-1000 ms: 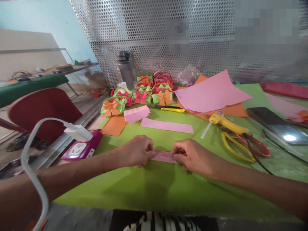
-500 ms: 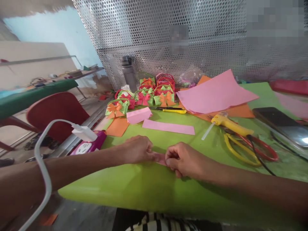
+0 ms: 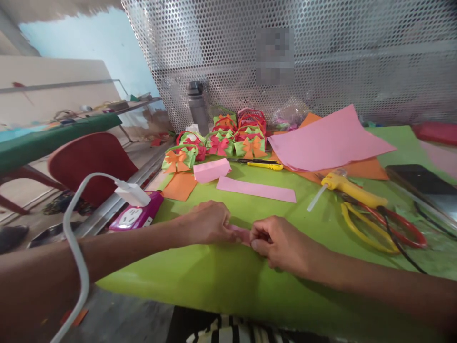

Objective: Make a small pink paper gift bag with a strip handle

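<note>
Between my two hands a narrow pink paper strip (image 3: 240, 234) is pinched just over the green tabletop (image 3: 200, 271). My left hand (image 3: 210, 223) grips its left end, fingers closed. The right end is in the closed fingertips of my right hand (image 3: 280, 242). Much of the strip is hidden by the fingers. Beyond the hands lies a flat pink paper strip (image 3: 257, 189), with a folded pink paper piece (image 3: 213, 170) behind its left end. An orange paper piece (image 3: 179, 186) lies further left.
Small paper baskets with bows (image 3: 217, 143) stand at the back by a grey bottle (image 3: 198, 112). A yellow cutter (image 3: 264, 165), pink sheets (image 3: 330, 140), a glue gun (image 3: 353, 189), scissors (image 3: 371, 233) and a phone (image 3: 421, 183) lie beyond and right. A purple power strip (image 3: 137, 214) is left.
The whole view has shifted, so things sit slightly further right. Both hands keep their pinch on the pink paper strip, with little movement of the fingers.
</note>
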Demonstrator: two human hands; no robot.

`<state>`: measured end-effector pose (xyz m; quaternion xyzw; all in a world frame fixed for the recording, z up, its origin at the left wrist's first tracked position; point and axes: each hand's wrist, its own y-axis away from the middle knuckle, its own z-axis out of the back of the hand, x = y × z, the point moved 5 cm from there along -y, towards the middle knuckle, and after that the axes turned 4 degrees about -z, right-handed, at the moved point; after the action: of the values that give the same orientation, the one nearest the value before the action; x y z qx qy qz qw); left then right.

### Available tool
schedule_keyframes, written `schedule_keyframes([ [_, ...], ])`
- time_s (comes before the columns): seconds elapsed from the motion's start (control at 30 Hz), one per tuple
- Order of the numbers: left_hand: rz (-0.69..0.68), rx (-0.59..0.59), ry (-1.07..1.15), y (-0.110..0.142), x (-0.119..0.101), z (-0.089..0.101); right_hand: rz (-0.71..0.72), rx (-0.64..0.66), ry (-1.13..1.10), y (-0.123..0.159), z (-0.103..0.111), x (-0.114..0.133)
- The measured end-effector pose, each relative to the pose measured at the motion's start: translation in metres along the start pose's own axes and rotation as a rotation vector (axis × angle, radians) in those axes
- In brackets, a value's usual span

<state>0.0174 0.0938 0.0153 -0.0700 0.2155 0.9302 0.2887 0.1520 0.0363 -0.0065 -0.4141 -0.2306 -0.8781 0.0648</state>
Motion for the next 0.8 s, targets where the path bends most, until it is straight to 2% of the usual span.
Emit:
schedule_keyframes([
  [0.13, -0.001, 0.033, 0.079, -0.002, 0.003, 0.001, 0.013, -0.004, 0.022, 0.001, -0.001, -0.005],
  [0.3, 0.131, 0.154, 0.218, 0.004, 0.009, 0.002, 0.042, -0.022, 0.032, 0.001, -0.001, -0.004],
  [0.47, 0.100, 0.167, 0.327, 0.010, 0.026, 0.000, 0.038, -0.016, 0.026, 0.002, -0.001, -0.002],
  [0.63, 0.198, 0.155, 0.448, 0.018, 0.048, -0.002, 0.019, -0.015, 0.036, 0.004, -0.001, 0.000],
  [0.8, 0.235, 0.115, 0.532, 0.025, 0.062, -0.002, 0.021, -0.017, 0.053, 0.005, 0.000, 0.001],
])
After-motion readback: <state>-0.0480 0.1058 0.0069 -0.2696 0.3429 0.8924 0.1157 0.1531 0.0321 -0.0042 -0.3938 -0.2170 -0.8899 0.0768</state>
